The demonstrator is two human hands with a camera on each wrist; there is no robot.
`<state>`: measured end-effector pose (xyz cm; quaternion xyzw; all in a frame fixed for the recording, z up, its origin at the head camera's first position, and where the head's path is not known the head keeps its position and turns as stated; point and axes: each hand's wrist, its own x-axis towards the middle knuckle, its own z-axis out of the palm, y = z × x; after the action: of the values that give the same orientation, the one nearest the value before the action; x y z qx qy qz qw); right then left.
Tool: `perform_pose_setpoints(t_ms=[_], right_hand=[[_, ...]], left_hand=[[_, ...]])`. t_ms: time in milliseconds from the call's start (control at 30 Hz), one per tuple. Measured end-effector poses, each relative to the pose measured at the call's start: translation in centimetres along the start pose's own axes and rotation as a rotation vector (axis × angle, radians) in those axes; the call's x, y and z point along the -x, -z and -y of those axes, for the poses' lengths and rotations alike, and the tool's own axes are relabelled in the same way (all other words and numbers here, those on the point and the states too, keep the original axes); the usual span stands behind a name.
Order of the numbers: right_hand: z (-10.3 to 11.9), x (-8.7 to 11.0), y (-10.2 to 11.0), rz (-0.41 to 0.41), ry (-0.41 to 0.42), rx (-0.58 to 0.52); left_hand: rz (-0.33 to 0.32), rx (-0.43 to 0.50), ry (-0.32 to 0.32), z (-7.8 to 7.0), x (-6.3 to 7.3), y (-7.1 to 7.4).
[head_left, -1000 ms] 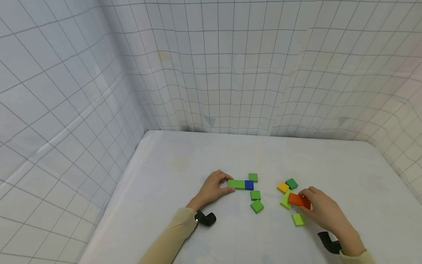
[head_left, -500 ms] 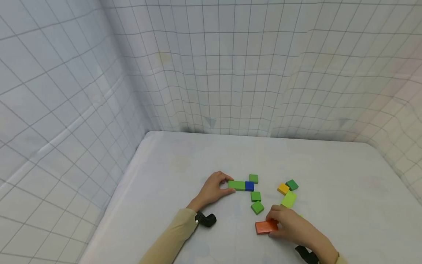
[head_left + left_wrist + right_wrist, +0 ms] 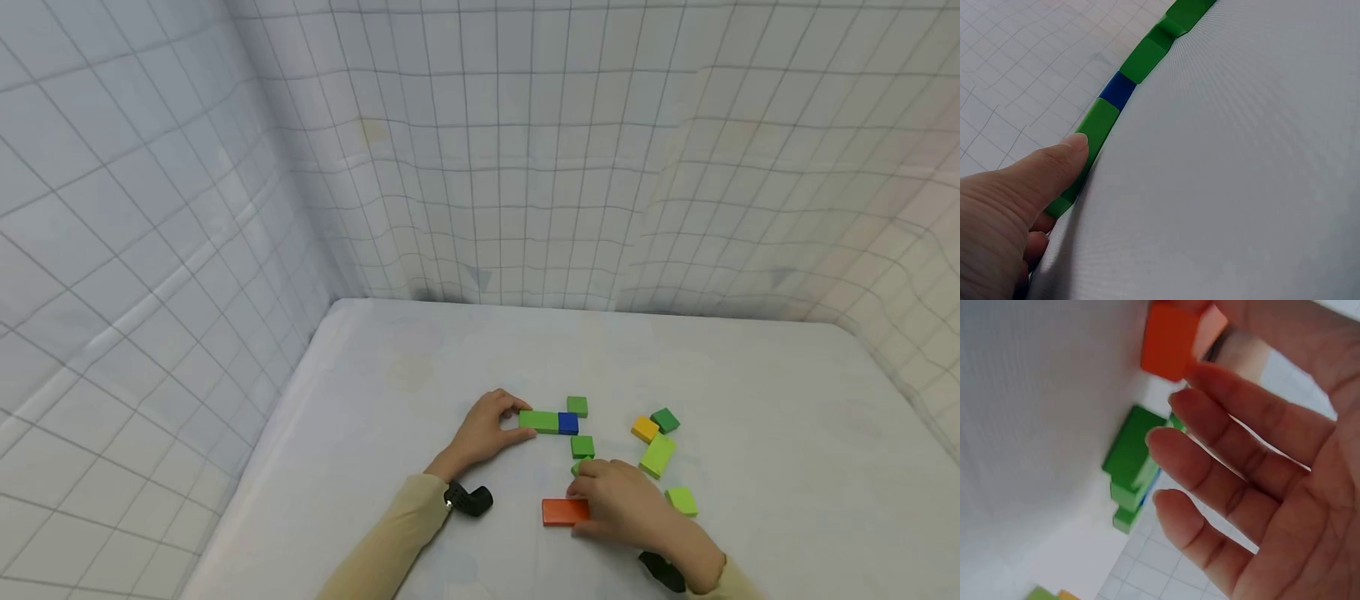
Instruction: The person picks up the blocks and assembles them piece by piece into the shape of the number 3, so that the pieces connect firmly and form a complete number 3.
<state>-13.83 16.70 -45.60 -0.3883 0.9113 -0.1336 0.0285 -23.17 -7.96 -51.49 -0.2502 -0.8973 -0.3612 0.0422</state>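
My left hand (image 3: pixel 487 427) pinches a long green block (image 3: pixel 538 422) between thumb and fingers. The far end of that block meets a small blue block (image 3: pixel 567 423). My right hand (image 3: pixel 626 504) holds a flat orange-red block (image 3: pixel 562 512) by its right end, thumb on the near side and fingers on the far side. In the right wrist view the orange block (image 3: pixel 1169 340) sits between thumb and index finger, while the other fingers reach out loosely. A green square block (image 3: pixel 581 467) is partly hidden behind the right hand.
Two more green squares (image 3: pixel 582 447) lie by the blue block. To the right are a yellow block (image 3: pixel 645 429), a dark green one (image 3: pixel 664 420), a long lime block (image 3: pixel 657 456) and a lime square (image 3: pixel 682 501). A gridded curtain (image 3: pixel 480 167) hangs behind the white table (image 3: pixel 420 358).
My right hand has carried the orange-red block leftward and nearer, from beside the lime blocks to in front of the green squares. The left hand has stayed on the long green block.
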Motion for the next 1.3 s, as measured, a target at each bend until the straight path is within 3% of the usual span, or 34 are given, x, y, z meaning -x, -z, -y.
perform_pose_setpoints(t_ms=[233, 467, 733, 1300], right_hand=[[-0.6, -0.2, 0.1, -0.039, 0.046, 0.021], [-0.5, -1.8, -0.3, -0.107, 0.079, 0.053], [-1.4, -3.1, -0.5, -0.093, 0.042, 0.052], [-2.1, -2.9, -0.8, -0.136, 0.026, 0.085]], left_hand=[[-0.003, 0.001, -0.001, -0.1, 0.0, 0.2], [-0.008, 0.001, -0.004, 0.0, -0.1, 0.1], [-0.009, -0.002, -0.008, 0.0, -0.1, 0.0], [0.001, -0.008, -0.004, -0.1, -0.1, 0.0]])
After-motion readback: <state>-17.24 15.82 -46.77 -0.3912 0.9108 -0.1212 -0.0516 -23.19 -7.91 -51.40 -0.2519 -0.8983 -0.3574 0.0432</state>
